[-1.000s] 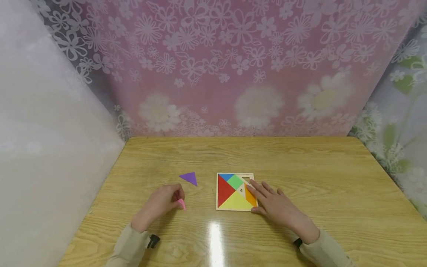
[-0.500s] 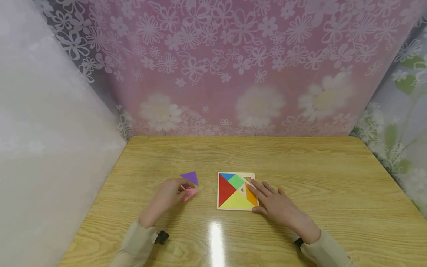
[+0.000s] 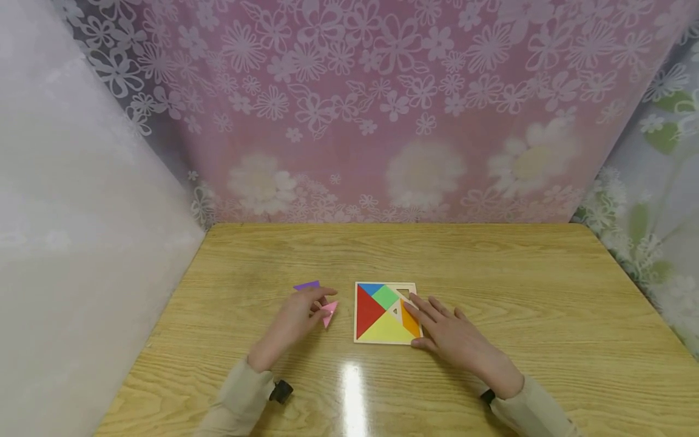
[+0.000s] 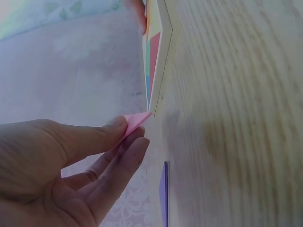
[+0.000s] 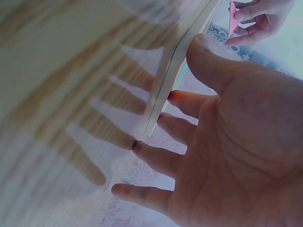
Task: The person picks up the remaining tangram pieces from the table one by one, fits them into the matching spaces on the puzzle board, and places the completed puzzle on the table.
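Note:
My left hand (image 3: pixel 295 318) pinches a pink triangular tangram piece (image 3: pixel 329 313) between thumb and fingers, above the table and left of the puzzle board. In the left wrist view the pink piece (image 4: pixel 136 122) points toward the board. The square wooden tangram board (image 3: pixel 382 343) holds red, blue, green, yellow and orange pieces; bare recesses show at its upper right and middle. My right hand (image 3: pixel 455 340) rests with spread, straight fingers on the board's right edge, partly covering the orange piece (image 3: pixel 411 320). A purple triangle (image 3: pixel 307 285) lies on the table behind my left hand, partly hidden by it.
The wooden table (image 3: pixel 491 261) reaches back to a pink flowered curtain (image 3: pixel 349 121). A pale white sheet (image 3: pixel 82 243) borders the left side, and another flowered cloth (image 3: pixel 655 200) hangs on the right.
My left hand has moved to the right and slightly away from me with the pink piece, closer to the board, and now overlaps the purple triangle. The right hand stays in place.

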`<state>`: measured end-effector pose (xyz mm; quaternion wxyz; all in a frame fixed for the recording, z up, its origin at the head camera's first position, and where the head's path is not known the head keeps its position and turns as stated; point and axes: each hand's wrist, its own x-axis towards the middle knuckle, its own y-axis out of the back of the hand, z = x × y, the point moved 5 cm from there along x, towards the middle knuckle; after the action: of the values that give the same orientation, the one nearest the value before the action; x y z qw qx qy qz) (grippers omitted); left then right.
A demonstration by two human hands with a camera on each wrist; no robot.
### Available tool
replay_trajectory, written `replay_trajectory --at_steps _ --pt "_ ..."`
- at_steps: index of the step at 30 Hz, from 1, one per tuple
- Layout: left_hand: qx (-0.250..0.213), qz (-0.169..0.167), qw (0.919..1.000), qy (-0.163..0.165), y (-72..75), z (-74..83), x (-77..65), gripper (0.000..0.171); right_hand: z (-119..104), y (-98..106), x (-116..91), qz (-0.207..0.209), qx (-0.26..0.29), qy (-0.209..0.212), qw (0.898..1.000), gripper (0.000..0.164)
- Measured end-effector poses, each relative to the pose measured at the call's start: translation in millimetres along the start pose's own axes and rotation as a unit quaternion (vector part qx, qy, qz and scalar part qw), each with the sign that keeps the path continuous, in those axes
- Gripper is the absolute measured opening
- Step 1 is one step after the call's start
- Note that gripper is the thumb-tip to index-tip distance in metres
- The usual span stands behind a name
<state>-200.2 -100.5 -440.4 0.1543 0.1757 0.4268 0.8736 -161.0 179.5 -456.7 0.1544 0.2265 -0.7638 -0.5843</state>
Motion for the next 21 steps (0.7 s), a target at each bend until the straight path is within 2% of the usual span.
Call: replay_trajectory --at_steps 6,11,21 --pt "0.012 0.006 0.9997 -0.023 -6.0 9.6 5.8 0.030 -0.4 -0.2 0.3 0.003 -0.006 0.003 1.000 0.067" --pt "-0.011 0.006 0.9993 -0.034 -13.2 19.8 16.7 0.025 0.3 -0.7 -0.2 0.002 -0.008 0.002 1.000 0.067" --pt "-0.011 -0.020 0.9992 -0.032 -33.0 43.3 41.9 0.022 -1.4 1.0 -0.6 0.006 -0.004 0.004 1.000 0.067"
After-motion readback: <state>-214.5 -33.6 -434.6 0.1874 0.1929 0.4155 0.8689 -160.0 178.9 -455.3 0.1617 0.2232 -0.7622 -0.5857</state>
